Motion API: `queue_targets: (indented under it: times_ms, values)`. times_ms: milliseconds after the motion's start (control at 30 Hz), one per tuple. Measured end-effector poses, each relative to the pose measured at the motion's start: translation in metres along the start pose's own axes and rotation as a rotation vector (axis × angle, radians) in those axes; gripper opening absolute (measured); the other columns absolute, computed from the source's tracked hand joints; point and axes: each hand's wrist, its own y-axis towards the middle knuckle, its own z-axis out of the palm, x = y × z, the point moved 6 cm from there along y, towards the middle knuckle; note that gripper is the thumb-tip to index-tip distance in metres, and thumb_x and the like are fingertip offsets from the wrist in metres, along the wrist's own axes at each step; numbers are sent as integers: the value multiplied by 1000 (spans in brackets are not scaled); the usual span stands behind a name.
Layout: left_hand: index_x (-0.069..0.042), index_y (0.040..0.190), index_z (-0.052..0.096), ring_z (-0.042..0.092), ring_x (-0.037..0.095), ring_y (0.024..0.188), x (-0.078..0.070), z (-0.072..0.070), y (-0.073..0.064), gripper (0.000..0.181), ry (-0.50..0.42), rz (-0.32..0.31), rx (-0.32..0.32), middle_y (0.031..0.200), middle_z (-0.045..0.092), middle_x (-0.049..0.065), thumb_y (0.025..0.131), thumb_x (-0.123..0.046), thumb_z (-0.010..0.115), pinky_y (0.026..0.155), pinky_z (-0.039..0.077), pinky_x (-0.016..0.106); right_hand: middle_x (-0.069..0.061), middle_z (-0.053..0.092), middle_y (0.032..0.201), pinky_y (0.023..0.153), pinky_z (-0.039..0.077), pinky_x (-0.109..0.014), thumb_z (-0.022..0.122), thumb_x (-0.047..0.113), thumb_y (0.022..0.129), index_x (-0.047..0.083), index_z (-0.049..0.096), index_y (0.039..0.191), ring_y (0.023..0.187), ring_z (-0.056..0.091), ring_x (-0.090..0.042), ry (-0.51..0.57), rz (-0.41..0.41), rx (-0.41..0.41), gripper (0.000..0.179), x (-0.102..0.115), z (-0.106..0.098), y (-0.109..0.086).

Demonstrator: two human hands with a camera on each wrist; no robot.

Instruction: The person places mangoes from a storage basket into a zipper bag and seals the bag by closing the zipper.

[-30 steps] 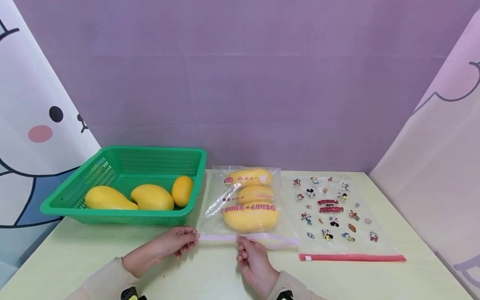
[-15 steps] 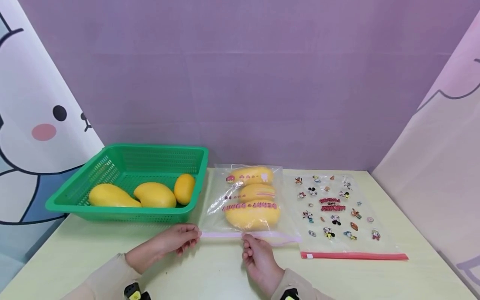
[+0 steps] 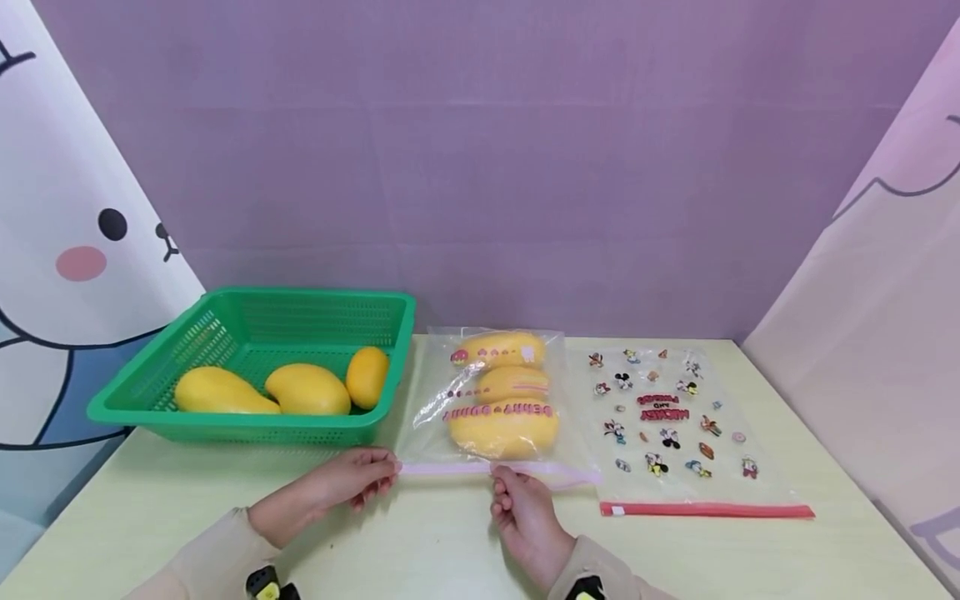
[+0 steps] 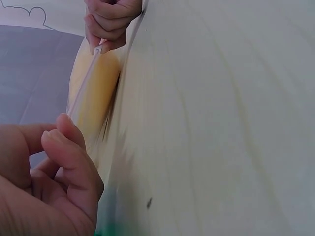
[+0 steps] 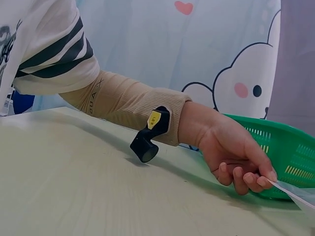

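A clear printed zip bag [image 3: 431, 425] lies flat with three yellow mangoes [image 3: 504, 435] inside, its pale pink zip strip [image 3: 446, 469] toward the person. My left hand [image 3: 356, 477] pinches the strip's left end between thumb and finger. Partway along the same strip, my right hand [image 3: 528, 517] pinches it with thumb and forefinger. In the left wrist view a small whitish slider [image 4: 98, 49] shows at the right hand's fingertips. To the right of that hand the pink strip bows apart a little.
Left of the bag stands a green basket [image 3: 240, 419] holding three mangoes [image 3: 307, 390]. A second clear bag [image 3: 660, 492], with cartoon prints and a red zip strip [image 3: 712, 510], lies flat at the right. A purple backdrop [image 3: 510, 183] rises behind the table.
My right hand has slid a short way to the right along the pink strip. The left hand keeps its pinch on the bag's left end.
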Motion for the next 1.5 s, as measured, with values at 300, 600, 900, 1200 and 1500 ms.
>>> queue_targets:
  times_ms: [300, 600, 900, 1200, 1500]
  values:
    - [-3, 83, 54, 38, 9, 54, 2, 0, 0, 25, 7, -6, -3, 68, 49, -2, 98, -22, 48, 47, 34, 18, 9, 48, 58, 45, 38, -9, 50, 3, 94, 11, 48, 72, 43, 41, 7, 42, -7, 11, 23, 6, -6, -3]
    - [-6, 81, 53, 38, 9, 55, -1, -2, 2, 26, -4, 1, 0, 69, 49, -2, 98, -25, 48, 48, 35, 18, 9, 48, 57, 45, 38, -8, 50, 3, 94, 11, 49, 71, 42, 40, 7, 41, -10, -16, 24, 14, -9, 0]
    - [-7, 80, 53, 38, 9, 55, -3, -2, 4, 25, 2, 4, 5, 68, 49, -2, 98, -24, 48, 48, 35, 18, 9, 48, 58, 46, 39, -8, 50, 4, 94, 12, 52, 70, 43, 41, 6, 35, -15, -31, 25, 20, -18, -1]
    - [-6, 81, 54, 38, 9, 55, 0, -2, 5, 25, 4, -3, -8, 68, 49, -3, 98, -24, 48, 47, 34, 18, 9, 48, 59, 46, 39, -8, 51, 5, 95, 11, 54, 73, 43, 41, 6, 44, -9, -53, 23, 26, -25, 0]
    - [-5, 82, 53, 38, 9, 55, 3, -2, 5, 26, 9, -11, -3, 68, 49, -3, 98, -24, 48, 47, 35, 18, 8, 50, 60, 46, 39, -8, 50, 5, 95, 10, 55, 73, 43, 42, 6, 46, -8, -67, 23, 31, -36, -1]
